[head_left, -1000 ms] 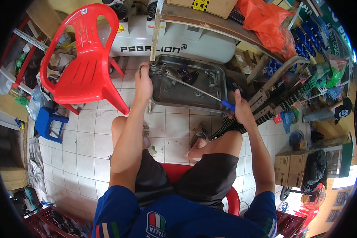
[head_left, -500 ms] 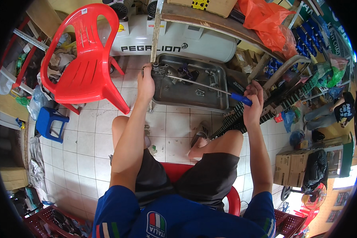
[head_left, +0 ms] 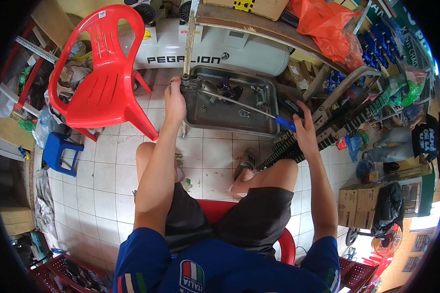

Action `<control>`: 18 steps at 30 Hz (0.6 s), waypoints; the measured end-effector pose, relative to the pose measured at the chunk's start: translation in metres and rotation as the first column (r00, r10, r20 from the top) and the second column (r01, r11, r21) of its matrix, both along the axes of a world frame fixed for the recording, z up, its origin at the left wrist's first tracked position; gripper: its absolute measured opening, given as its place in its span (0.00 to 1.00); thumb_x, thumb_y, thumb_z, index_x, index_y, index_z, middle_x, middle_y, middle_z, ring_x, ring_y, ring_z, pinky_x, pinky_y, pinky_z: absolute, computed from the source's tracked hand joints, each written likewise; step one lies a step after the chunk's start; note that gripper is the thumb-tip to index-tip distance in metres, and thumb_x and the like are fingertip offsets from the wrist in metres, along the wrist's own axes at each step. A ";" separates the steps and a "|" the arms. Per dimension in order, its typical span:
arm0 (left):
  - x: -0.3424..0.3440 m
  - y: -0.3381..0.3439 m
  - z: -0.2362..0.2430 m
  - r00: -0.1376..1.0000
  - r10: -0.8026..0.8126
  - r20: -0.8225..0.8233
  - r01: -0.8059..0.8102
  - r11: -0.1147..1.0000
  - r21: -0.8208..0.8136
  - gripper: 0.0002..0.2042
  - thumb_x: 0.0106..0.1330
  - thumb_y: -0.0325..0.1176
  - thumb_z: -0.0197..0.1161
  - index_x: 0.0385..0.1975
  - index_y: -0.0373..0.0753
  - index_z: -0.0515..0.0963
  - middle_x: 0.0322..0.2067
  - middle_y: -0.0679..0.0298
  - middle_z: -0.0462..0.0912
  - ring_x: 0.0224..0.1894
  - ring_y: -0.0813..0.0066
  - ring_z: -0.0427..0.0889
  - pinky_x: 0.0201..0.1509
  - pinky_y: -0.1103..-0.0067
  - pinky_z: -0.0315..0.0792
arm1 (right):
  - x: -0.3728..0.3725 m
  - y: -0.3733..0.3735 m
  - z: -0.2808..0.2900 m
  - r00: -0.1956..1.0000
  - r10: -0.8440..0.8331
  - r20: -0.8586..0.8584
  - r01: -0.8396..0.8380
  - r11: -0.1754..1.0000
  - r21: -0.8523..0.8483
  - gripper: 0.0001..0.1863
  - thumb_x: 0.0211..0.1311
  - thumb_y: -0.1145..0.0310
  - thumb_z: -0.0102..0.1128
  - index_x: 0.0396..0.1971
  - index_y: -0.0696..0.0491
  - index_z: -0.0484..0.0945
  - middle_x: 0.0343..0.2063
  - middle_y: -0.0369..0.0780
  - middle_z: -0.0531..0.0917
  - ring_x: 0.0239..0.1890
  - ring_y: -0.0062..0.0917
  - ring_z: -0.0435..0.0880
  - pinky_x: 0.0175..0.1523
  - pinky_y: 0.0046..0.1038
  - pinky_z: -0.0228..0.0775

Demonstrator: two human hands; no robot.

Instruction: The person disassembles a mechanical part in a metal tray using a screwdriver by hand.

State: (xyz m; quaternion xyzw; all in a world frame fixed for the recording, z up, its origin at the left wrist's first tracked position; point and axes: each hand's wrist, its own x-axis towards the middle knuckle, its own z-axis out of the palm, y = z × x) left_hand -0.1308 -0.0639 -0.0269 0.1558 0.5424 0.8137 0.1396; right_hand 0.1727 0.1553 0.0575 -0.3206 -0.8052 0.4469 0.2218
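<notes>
My left hand (head_left: pixel 175 101) is closed at the left edge of a dark metal tray (head_left: pixel 220 128), its fingers round a small grey metal part (head_left: pixel 187 81). A long screwdriver slants across the tray; its blue handle (head_left: pixel 285 122) lies over the right rim. At the handle's end is my right hand (head_left: pixel 306 134), thumb and fingertips pinching it while other fingers reach upward. The shaft (head_left: pixel 237 102) runs up left toward the metal part; its tip is too small to tell whether it touches. Inside the tray lie a dark purple item (head_left: pixel 225 89) and small metal pieces (head_left: pixel 244 113).
A red plastic chair (head_left: pixel 100 93) and a blue stool (head_left: pixel 61 153) stand to the left. Behind the tray is a large white tank (head_left: pixel 249 56), under a wooden shelf (head_left: pixel 259 23). Dark toothed metal rails (head_left: pixel 298 144) lie right. Another person (head_left: pixel 423 139) is far right.
My right hand has moved slightly left, and its grip on the handle has loosened from curled fingers to a pinch. The screwdriver has shifted left with it. My left hand stays at the part.
</notes>
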 end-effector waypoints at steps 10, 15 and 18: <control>0.001 0.002 -0.004 0.999 0.032 0.008 -0.032 0.999 -0.031 0.22 0.73 0.42 0.44 0.44 0.28 0.79 0.37 0.59 0.82 0.43 0.71 0.76 0.53 0.77 0.67 | -0.018 -0.023 0.024 0.870 -0.224 -0.438 -0.039 0.856 -0.515 0.32 0.73 0.50 0.49 0.68 0.56 0.62 0.32 0.39 0.77 0.29 0.20 0.75 0.31 0.19 0.65; 0.002 -0.001 0.003 0.998 0.055 0.001 -0.055 0.998 0.037 0.20 0.73 0.40 0.44 0.42 0.29 0.78 0.37 0.61 0.81 0.42 0.71 0.75 0.52 0.77 0.67 | -0.008 -0.004 0.035 0.988 0.116 0.100 -0.038 0.820 -0.570 0.32 0.76 0.44 0.40 0.66 0.55 0.65 0.27 0.41 0.78 0.17 0.19 0.73 0.16 0.22 0.56; 0.009 0.002 0.011 0.994 0.082 -0.076 -0.085 0.996 -0.036 0.20 0.73 0.41 0.45 0.42 0.29 0.78 0.37 0.61 0.81 0.42 0.72 0.75 0.52 0.77 0.67 | -0.004 0.015 0.015 0.971 0.115 0.209 0.013 0.850 -0.526 0.27 0.76 0.50 0.45 0.64 0.52 0.67 0.29 0.39 0.79 0.17 0.16 0.73 0.16 0.21 0.55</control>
